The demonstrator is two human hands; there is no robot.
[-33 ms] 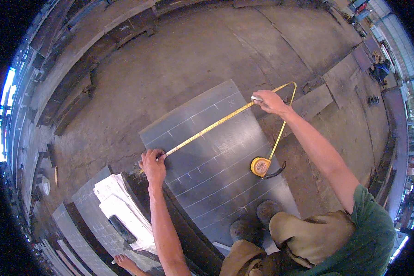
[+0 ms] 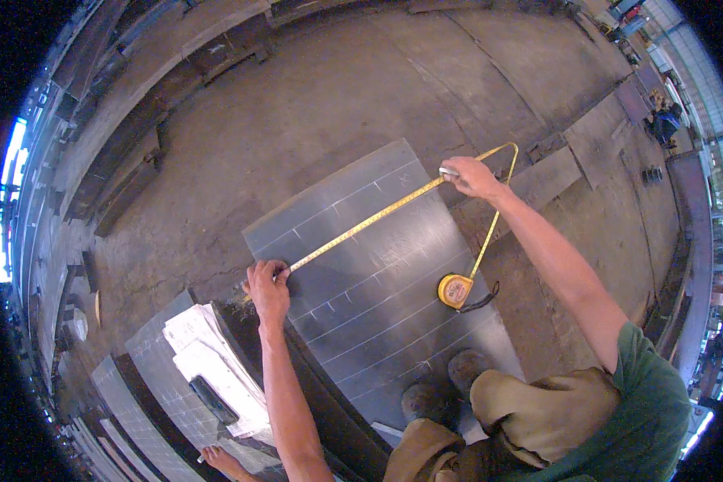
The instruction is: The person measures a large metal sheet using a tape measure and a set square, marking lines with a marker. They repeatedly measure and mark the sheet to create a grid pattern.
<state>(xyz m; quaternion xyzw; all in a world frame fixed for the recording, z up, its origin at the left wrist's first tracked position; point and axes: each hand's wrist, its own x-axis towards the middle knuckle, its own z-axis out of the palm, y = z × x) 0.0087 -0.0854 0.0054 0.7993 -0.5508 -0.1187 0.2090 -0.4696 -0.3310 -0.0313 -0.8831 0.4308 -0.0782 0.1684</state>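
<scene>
A dark steel plate [image 2: 377,299] marked with white lines lies under both my hands. At its left edge, my left hand [image 2: 267,291] is closed with the end of the yellow tape measure blade [image 2: 369,221] pinched in its fingers. The blade runs straight across the plate to my right hand [image 2: 472,178], which grips it near the far right edge along with a small white stick [image 2: 448,171] that looks like chalk. Beyond that hand the blade loops out past the plate and folds back to the yellow case [image 2: 455,290], which rests on the plate with a black strap.
Papers [image 2: 209,361] under a dark, bar-shaped object [image 2: 214,400] lie on another plate at left. Another person's hand [image 2: 225,461] there holds a small white stick. My boots [image 2: 467,368] stand on the marked plate. Steel beams [image 2: 128,181] lie at far left.
The other person's hand at lower left has shifted very slightly to the right. My hands and the tape measure have not visibly moved.
</scene>
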